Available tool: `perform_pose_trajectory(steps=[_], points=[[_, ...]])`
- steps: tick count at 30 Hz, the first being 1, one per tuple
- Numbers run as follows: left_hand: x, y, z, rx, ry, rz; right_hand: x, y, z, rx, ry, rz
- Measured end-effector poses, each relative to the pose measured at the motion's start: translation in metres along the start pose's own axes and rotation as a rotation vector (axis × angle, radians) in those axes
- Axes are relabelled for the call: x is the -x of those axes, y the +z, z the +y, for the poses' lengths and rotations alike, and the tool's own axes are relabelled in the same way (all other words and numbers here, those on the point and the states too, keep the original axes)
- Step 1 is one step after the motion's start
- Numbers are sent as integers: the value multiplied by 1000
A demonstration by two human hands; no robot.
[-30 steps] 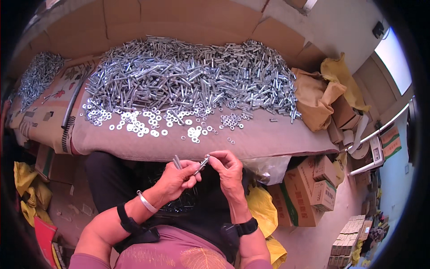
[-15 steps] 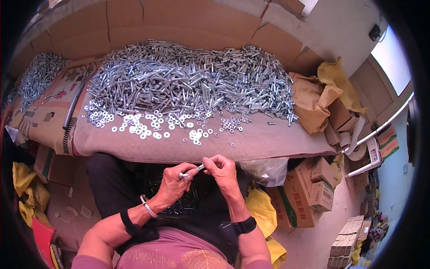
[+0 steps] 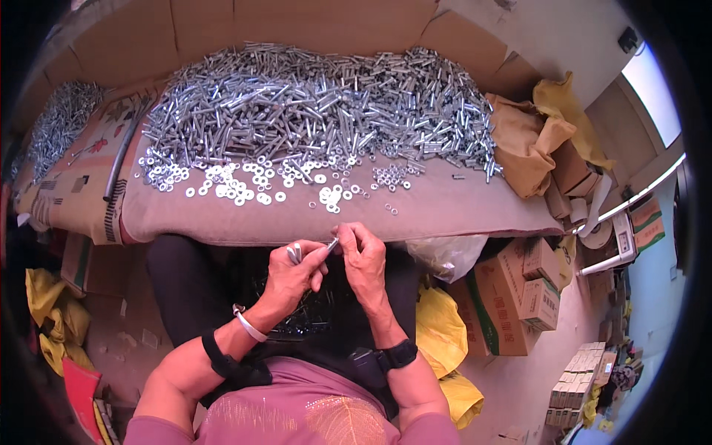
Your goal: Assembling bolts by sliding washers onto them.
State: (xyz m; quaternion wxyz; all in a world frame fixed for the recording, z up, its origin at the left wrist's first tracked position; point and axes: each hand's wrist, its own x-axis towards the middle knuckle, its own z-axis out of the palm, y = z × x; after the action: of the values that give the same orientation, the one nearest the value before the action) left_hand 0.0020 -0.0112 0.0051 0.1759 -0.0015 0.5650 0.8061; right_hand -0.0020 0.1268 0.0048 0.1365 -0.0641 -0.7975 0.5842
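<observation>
In front of the padded bench's near edge, my left hand (image 3: pixel 288 276) is closed around a silver metal bolt (image 3: pixel 333 243), whose end juts past the thumb and fingertip. A second shiny metal part (image 3: pixel 295 254) shows at the knuckles of that hand; whether it is the same bolt I cannot tell. My right hand (image 3: pixel 364 261) is pinched at the bolt's tip, and what lies between its fingertips is too small to make out. Beyond the hands, flat washers (image 3: pixel 239 191) and small nuts or rings (image 3: pixel 389 176) lie along the front of a large heap of metal bolts (image 3: pixel 297 111).
Below my hands, between my legs, is a dark container of metal parts (image 3: pixel 304 319). A smaller pile of bolts (image 3: pixel 63 122) and a metal rod (image 3: pixel 127 152) lie at left. Cartons (image 3: pixel 500 297), yellow bags (image 3: pixel 441 334) and a clear plastic bag (image 3: pixel 449 256) stand at right.
The whole scene has shifted upward in the picture. Both hands stay together at the bolt; its visible end is tilted more steeply, and the right fingertips have shifted slightly around it.
</observation>
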Motion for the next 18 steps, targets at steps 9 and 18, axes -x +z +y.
perform_pose_trajectory(steps=[9, 18], points=[[-6, -6, -11, 176, -137, -38, 6, -6, 13, -170, 62, -75], [-8, -5, -14, 146, -125, -62, 6, -9, 23, -412, 144, 12]])
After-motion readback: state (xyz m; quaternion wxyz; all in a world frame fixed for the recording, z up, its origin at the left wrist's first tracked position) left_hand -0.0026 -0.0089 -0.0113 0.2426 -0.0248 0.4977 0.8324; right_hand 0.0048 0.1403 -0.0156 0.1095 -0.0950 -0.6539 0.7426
